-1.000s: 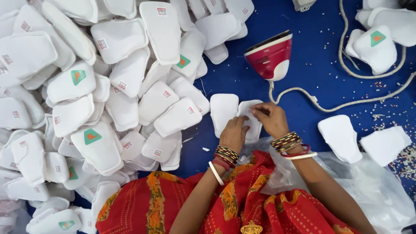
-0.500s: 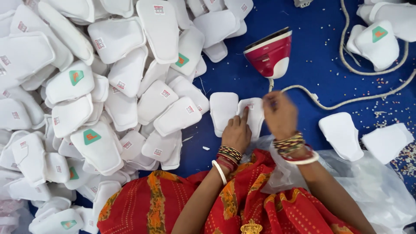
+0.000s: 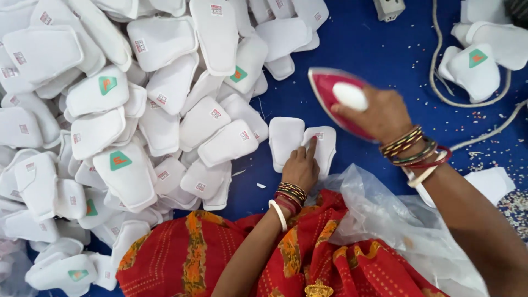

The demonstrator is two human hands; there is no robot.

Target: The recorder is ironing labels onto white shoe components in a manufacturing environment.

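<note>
Two white padded pieces [image 3: 301,144] side by side on blue cloth [image 3: 357,49], pinned flat under left hand [image 3: 300,168]; right hand [image 3: 379,113] clamped around red iron [image 3: 330,93], raised just beside them.

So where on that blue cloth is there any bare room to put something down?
Bare blue cloth lies between the big pad pile and the cord, above the iron in the right hand. A smaller strip shows under the iron, right of the two pads the left hand presses. The left side is crowded.
</note>
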